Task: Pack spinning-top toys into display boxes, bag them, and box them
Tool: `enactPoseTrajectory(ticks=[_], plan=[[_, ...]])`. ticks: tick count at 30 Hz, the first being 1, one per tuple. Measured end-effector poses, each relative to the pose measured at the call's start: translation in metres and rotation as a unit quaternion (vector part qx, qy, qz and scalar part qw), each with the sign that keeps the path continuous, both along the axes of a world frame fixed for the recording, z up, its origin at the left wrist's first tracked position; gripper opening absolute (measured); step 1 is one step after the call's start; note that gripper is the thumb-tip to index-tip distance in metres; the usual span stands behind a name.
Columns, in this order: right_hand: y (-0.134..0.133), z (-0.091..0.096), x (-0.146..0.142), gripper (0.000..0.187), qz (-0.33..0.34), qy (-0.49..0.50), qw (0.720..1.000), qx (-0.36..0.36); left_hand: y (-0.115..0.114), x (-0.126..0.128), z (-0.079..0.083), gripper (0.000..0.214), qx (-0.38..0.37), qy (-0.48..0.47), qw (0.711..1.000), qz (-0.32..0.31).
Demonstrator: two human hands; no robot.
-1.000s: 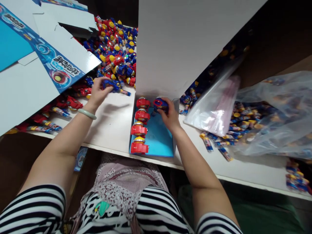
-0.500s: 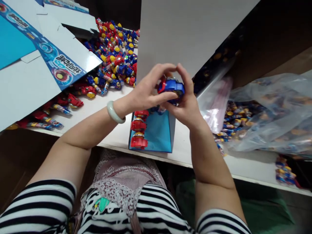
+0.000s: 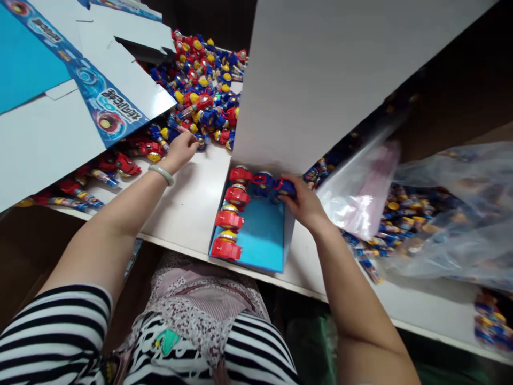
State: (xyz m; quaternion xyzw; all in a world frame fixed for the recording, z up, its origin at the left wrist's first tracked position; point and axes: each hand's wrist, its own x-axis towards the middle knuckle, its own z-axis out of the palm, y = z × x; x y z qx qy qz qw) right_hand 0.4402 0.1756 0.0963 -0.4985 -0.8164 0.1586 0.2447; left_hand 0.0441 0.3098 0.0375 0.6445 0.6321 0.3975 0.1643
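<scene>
1 blue toy point(image 3: 286, 187) in right grip point(image 3: 308, 207)

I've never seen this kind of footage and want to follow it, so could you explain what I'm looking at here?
There's no machine here: these are a person's two bare hands, seen by one camera worn on the head, looking forward and down.

On the white table sits a blue-lined box with a tall white flap standing up. Inside, four red toys line the left side, with a blue toy beside the farthest one.

The right hand holds another blue toy in the far right corner. The left hand is at the edge of a heap of toys; blur hides whether it grips one. A clear plastic bag lies to the right.
</scene>
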Motion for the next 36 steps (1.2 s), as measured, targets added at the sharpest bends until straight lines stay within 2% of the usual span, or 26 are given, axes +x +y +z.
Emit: enactPoseTrajectory(ticks=[2,5,7,10,12,14,17,20,22,24,26,28,30,32,34,36], plan=[[-0.003,0.002,0.001,0.052,-0.002,-0.065,0.998,0.011,0.002,-0.002,-0.002,0.005,-0.044,0.02,0.999,-0.004],[-0.003,0.0,0.002,0.049,-0.063,-0.164,0.981,0.087,0.013,0.007,-0.005,0.006,-0.067,0.041,0.997,-0.001],[-0.002,-0.003,0.002,0.047,-0.104,-0.204,0.966,0.123,0.025,0.021,-0.006,0.024,-0.055,0.02,0.998,0.027],[0.002,-0.009,0.003,0.049,-0.102,-0.222,0.961,0.128,0.045,0.049,-0.002,0.055,-0.078,-0.043,0.992,0.088],[0.005,-0.013,0.006,0.052,-0.091,-0.221,0.962,0.131,0.052,0.061,0.003,0.054,-0.127,-0.078,0.983,0.108],[0.007,-0.016,0.012,0.054,-0.081,-0.207,0.965,0.141,0.049,0.062,0.007,0.047,-0.16,-0.108,0.975,0.107],[0.009,-0.018,0.02,0.054,-0.069,-0.155,0.97,0.173,0.018,0.043,0.002,0.042,-0.151,-0.133,0.977,0.063],[0.007,-0.009,0.014,0.053,-0.07,-0.076,0.974,0.203,-0.034,0.012,-0.012,0.033,-0.125,-0.134,0.983,0.022],[0.002,0.004,-0.001,0.048,-0.069,-0.025,0.975,0.21,-0.07,-0.008,-0.019,0.03,-0.1,-0.15,0.984,-0.001],[-0.004,0.019,-0.024,0.043,-0.044,0.013,0.977,0.206,-0.101,-0.023,-0.022,0.03,-0.094,-0.206,0.974,-0.027],[-0.008,0.033,-0.05,0.039,0.0,0.045,0.981,0.19,-0.125,-0.03,-0.019,0.035,-0.131,-0.316,0.938,-0.054],[-0.01,0.041,-0.079,0.036,0.04,0.073,0.985,0.153,-0.144,-0.028,-0.012,0.041,-0.172,-0.446,0.874,-0.089],[-0.007,0.044,-0.109,0.041,0.068,0.11,0.987,0.097,-0.159,-0.016,-0.002,0.043,-0.181,-0.544,0.808,-0.133],[-0.002,0.043,-0.137,0.059,0.088,0.156,0.983,0.033,-0.169,0.003,0.01,0.042,-0.172,-0.585,0.772,-0.179],[0.001,0.043,-0.156,0.072,0.1,0.203,0.974,-0.007,-0.174,0.021,0.021,0.042,-0.17,-0.568,0.769,-0.24],[-0.001,0.046,-0.159,0.067,0.094,0.237,0.967,0.003,-0.171,0.029,0.031,0.045,-0.16,-0.491,0.801,-0.302]])
